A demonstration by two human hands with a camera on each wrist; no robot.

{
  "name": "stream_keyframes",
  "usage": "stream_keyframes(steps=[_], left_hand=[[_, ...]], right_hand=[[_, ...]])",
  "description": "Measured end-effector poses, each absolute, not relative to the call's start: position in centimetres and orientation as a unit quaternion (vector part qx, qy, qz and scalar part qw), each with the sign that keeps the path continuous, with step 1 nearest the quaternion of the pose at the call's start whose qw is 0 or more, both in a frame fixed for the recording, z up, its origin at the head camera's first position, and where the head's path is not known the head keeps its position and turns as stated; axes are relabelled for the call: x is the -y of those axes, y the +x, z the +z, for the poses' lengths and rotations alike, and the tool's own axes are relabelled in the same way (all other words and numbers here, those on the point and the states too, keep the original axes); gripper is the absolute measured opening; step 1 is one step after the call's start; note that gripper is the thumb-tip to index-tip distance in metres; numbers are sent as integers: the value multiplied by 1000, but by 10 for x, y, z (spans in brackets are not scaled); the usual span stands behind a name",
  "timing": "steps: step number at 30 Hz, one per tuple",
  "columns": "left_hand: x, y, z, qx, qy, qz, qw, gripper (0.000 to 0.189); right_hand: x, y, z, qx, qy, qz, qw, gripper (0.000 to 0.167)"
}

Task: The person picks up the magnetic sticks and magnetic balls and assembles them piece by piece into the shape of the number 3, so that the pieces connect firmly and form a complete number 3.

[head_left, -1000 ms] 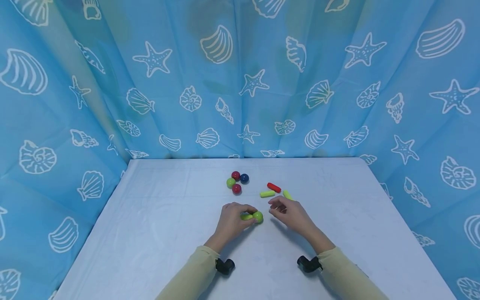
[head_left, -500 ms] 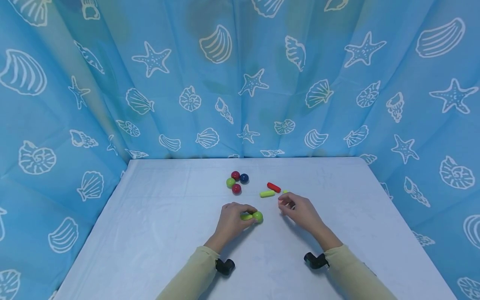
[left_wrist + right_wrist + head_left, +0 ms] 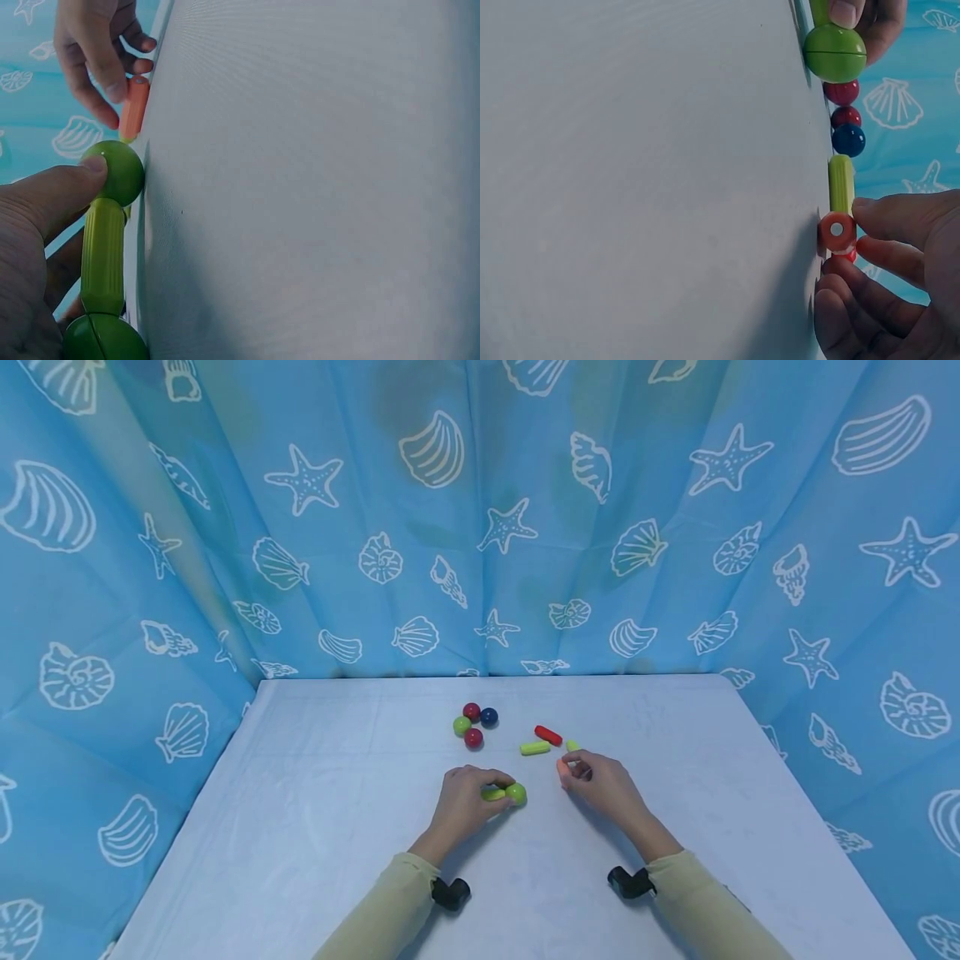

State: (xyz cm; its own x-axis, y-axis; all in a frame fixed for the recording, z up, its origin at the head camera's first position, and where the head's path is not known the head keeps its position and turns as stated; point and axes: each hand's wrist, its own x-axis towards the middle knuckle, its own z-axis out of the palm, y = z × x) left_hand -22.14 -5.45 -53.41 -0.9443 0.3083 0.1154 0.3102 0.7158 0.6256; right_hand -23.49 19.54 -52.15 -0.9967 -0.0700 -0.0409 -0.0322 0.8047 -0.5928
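Note:
My left hand (image 3: 463, 802) grips a ridged yellow-green stick (image 3: 103, 259) with a green ball (image 3: 120, 172) at its front end. A second green ball (image 3: 105, 341) sits at the stick's other end in the left wrist view. Thumb and fingers of my right hand (image 3: 603, 785) pinch an orange stick (image 3: 562, 770), just right of the green ball and apart from it. In the right wrist view that stick's round end with a hole faces the camera. Just beyond my right hand lie a red stick (image 3: 548, 735) and two yellow-green sticks, one being partly hidden.
Farther back on the white table (image 3: 337, 760) is a cluster of balls: a red ball (image 3: 471, 711), a blue ball (image 3: 489, 717), a green ball (image 3: 461, 726) and another red ball (image 3: 473, 738). A blue shell-print curtain (image 3: 450, 568) hangs behind the table.
My right hand has shifted to the right and now pinches the orange stick, covering part of one yellow-green stick. My left hand stays in place with its stick and balls.

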Motion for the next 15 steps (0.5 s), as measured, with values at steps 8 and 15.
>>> stream_keyframes(steps=[8,15], left_hand=[[55,-221,-534,925,-164,-342,-1,28],[55,-221,-534,926,-163,-341,-1,28]], right_hand=[[-192,-236,-520,-951,-35,-304,30,39],[-183,-236,-522,-947,-38,-316,41,38]])
